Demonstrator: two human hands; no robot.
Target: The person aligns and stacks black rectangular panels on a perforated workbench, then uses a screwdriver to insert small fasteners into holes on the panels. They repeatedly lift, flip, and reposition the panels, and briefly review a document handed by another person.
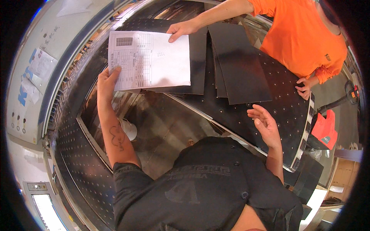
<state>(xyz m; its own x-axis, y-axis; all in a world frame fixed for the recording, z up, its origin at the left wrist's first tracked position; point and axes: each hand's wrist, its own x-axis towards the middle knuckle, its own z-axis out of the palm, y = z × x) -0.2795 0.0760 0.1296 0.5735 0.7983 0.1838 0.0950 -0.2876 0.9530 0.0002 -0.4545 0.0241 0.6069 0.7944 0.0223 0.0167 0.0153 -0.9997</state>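
- A white printed sheet (149,61) is held flat above the black perforated counter (283,104), at the upper left of the view.
- Its lower left corner is pinched by the left hand (106,81), whose fingers (114,71) are closed on the paper's edge, the forearm reaching up from below.
- The sheet's upper right corner is touched by a co-worker's hand (181,29), reaching in from the top; that person is dressed in an orange shirt (304,36).
- Just right of the sheet, several black flat panels (239,65) are seen lying overlapped on the counter.
- Further right, the right hand (264,123) is held over the counter, fingers spread loosely and empty, near the panels' lower edge but apart from them.
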